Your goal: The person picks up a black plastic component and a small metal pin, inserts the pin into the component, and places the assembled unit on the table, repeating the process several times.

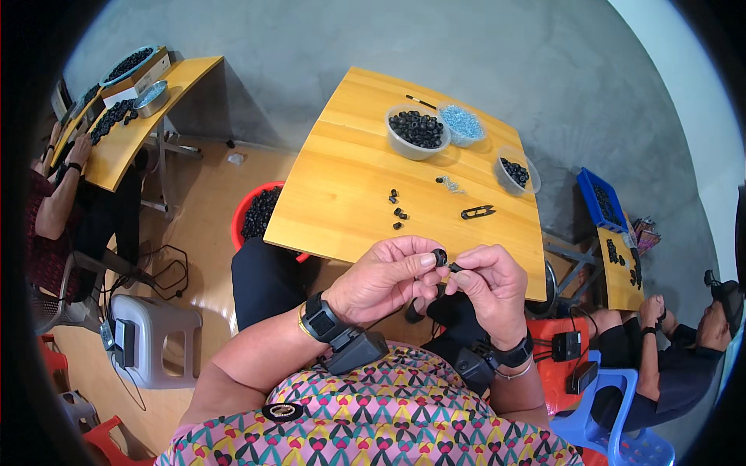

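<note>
Far-left metal bowl (pixel 151 108): pale-blue bits. Red tub (pixel 236 231): black parts, partly hidden by tabletop (pixel 334 179). Clear bowl (pixel 412 151): black beads. Small tub (pixel 466 143): pale-blue bits. Right-hand bowl (pixel 533 175): black beads. Blue tray (pixel 588 201): dark contents, too small to make out. Left hand (pixel 381 279) pinches round, glossy black bead (pixel 440 257) near table edge; right fingertips pinch smaller dark piece (pixel 454 267) beside it, mostly covered. Can't tell if they're joined.

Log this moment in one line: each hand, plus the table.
left hand: holds round black part; right hand: holds small black piece; wooden table: black snips, bowl of black parts
</note>
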`<state>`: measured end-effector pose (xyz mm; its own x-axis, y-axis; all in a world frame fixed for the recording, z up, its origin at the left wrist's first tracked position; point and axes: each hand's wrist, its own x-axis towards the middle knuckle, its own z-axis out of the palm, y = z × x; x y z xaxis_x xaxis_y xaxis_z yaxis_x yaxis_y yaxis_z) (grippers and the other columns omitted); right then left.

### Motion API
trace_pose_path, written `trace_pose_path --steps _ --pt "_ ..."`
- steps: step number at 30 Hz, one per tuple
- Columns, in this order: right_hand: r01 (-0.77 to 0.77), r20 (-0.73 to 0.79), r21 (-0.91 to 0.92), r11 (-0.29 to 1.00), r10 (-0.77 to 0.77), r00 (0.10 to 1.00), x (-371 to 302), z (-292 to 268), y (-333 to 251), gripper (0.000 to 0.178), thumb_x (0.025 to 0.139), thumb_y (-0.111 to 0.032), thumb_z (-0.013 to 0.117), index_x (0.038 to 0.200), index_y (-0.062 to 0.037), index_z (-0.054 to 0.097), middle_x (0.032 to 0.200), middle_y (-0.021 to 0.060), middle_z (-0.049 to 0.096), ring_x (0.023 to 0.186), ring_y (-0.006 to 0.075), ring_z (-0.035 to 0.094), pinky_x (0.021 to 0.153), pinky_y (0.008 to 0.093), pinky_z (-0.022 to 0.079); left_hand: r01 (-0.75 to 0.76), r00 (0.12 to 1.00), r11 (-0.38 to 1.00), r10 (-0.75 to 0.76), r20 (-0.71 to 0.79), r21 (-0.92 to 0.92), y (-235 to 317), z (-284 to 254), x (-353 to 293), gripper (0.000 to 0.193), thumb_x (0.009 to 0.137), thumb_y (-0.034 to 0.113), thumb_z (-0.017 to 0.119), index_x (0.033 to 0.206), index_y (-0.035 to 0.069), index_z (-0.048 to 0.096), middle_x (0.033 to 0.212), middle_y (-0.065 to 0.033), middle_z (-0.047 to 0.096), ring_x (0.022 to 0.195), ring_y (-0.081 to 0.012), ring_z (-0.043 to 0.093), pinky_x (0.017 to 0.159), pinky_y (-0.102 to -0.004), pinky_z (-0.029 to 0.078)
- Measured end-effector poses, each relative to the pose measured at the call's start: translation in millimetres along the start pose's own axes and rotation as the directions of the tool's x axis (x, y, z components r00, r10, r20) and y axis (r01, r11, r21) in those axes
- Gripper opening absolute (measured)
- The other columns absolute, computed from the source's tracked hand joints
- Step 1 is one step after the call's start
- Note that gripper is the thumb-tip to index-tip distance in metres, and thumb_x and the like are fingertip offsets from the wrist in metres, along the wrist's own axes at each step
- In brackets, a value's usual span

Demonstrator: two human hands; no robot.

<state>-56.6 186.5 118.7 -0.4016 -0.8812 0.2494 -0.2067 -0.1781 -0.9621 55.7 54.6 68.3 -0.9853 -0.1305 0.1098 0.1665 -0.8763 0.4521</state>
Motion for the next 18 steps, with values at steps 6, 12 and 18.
trace_pose_path --steps 6,12,18 --pt "0.034 0.016 -0.042 0.999 -0.033 0.999 1.0 1.1 2.9 0.012 0.083 0.000 0.055 0.092 0.0001 0.048 0.079 0.0077 0.059 0.063 0.0084 0.055 0.046 0.0189 0.044 -0.045 0.999 0.992 0.046 -0.013 0.114 0.9 -0.1 -0.6 0.019 0.086 0.011 0.054 0.101 0.000 0.055 0.087 -0.0075 0.060 0.069 -0.0129 0.057 0.064 -0.0257 0.049" --pt "0.034 0.005 -0.060 0.998 -0.034 0.999 1.6 -0.5 2.6 0.011 0.083 0.000 0.054 0.092 0.0004 0.048 0.076 0.0076 0.058 0.060 0.0080 0.055 0.047 0.0192 0.044 -0.060 0.995 0.956 0.079 -0.056 0.289 1.2 2.6 -1.5 0.018 0.085 0.008 0.054 0.099 -0.002 0.055 0.087 -0.0073 0.060 0.068 -0.0124 0.057 0.062 -0.0251 0.049" --pt "-0.018 0.030 -0.049 0.999 0.019 0.999 -0.1 -1.6 -0.6 0.012 0.082 0.003 0.054 0.092 0.0026 0.048 0.081 0.0098 0.054 0.064 0.0133 0.056 0.058 0.0228 0.046 -0.084 0.993 0.874 0.111 -0.028 0.479 2.3 2.4 -2.5 0.016 0.085 0.007 0.055 0.099 -0.002 0.055 0.086 -0.0066 0.061 0.066 -0.0112 0.058 0.062 -0.0225 0.049"
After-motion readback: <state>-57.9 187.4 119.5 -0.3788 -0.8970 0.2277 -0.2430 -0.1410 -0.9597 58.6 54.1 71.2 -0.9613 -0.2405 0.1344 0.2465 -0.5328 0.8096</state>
